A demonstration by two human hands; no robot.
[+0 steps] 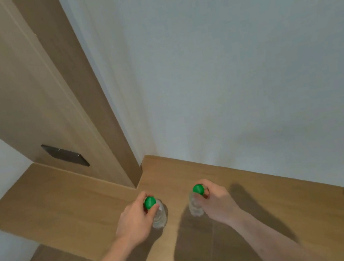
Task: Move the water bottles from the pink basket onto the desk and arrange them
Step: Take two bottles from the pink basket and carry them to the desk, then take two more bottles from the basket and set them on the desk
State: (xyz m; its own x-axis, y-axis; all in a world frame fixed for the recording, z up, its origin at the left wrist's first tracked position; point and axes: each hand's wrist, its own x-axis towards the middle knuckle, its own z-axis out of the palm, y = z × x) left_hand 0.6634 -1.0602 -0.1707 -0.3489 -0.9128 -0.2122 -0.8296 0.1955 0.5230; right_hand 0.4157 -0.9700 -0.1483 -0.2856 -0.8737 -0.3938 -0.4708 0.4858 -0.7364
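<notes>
Standing upright on the desk [266, 194], caps up, two clear green-capped bottles are being gripped near the neck: left bottle [159, 215] by left hand [133, 222], right bottle [195, 206] by right hand [217, 200].

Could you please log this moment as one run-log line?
left hand: grips left green-capped clear plastic bottle | right hand: grips right green-capped clear plastic bottle | both upright on wooden desk
</notes>
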